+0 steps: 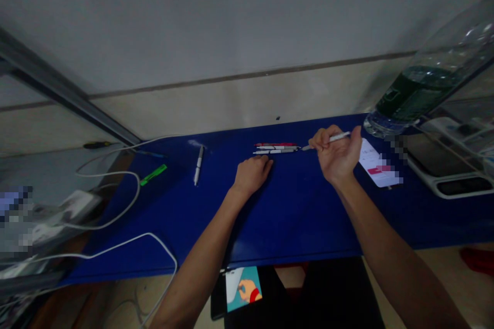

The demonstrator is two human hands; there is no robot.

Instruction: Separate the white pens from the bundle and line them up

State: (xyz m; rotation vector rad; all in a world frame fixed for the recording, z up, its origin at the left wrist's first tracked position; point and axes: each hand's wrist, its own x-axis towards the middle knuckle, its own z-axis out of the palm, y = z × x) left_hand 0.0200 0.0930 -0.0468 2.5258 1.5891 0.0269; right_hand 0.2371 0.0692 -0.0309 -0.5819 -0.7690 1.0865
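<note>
The right hand (339, 157) is closed on a white pen (340, 137), best held lightly; the left hand (252, 175), its grip unclear, is beside the row of pens (276, 151) near the tabletop's (289, 205) far edge.

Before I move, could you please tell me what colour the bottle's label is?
The label is dark green, best seen in the head view.
</note>
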